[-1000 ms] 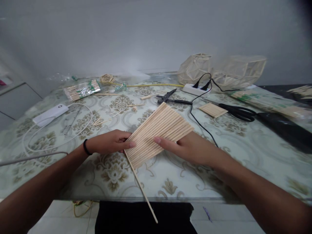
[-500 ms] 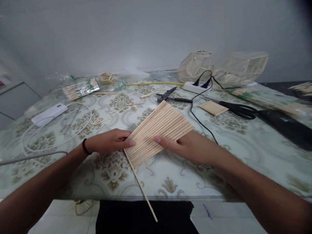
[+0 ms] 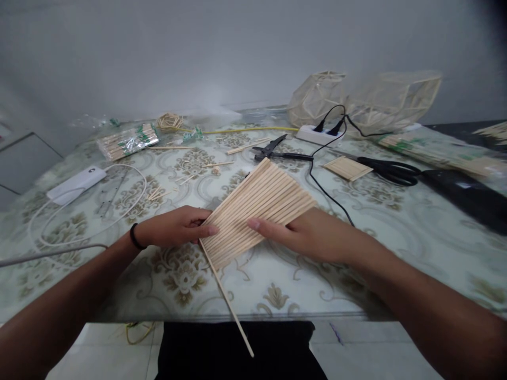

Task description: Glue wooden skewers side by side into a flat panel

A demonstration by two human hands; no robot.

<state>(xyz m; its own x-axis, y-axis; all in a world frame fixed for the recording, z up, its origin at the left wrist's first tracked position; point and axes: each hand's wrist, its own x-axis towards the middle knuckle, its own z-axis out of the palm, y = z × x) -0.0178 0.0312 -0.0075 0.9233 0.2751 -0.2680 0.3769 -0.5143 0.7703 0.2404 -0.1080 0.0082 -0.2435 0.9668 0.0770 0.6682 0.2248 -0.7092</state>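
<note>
A flat panel of pale wooden sticks [image 3: 253, 211], laid side by side, is held tilted above the table between both hands. My left hand [image 3: 186, 227] grips its left edge, thumb on top and fingers underneath. From that edge one long stick [image 3: 229, 306] juts out toward me, past the table's front. My right hand [image 3: 301, 235] holds the lower right part, its thumb lying across the sticks and its other fingers hidden below the panel. Just beyond the panel's far corner rest black-handled pliers or cutters [image 3: 277, 150].
On the patterned tablecloth [image 3: 277, 295] lie black scissors [image 3: 392, 170], a small stick square [image 3: 347, 168], a white power strip [image 3: 319, 134], a white power bank [image 3: 77, 184], packed sticks [image 3: 129, 141] and loose sticks [image 3: 247, 146]. Wrapped stick frames [image 3: 317, 97] stand by the wall.
The view has tilted slightly, so the background items sit a little higher. Both hands keep the same hold on the stick panel.
</note>
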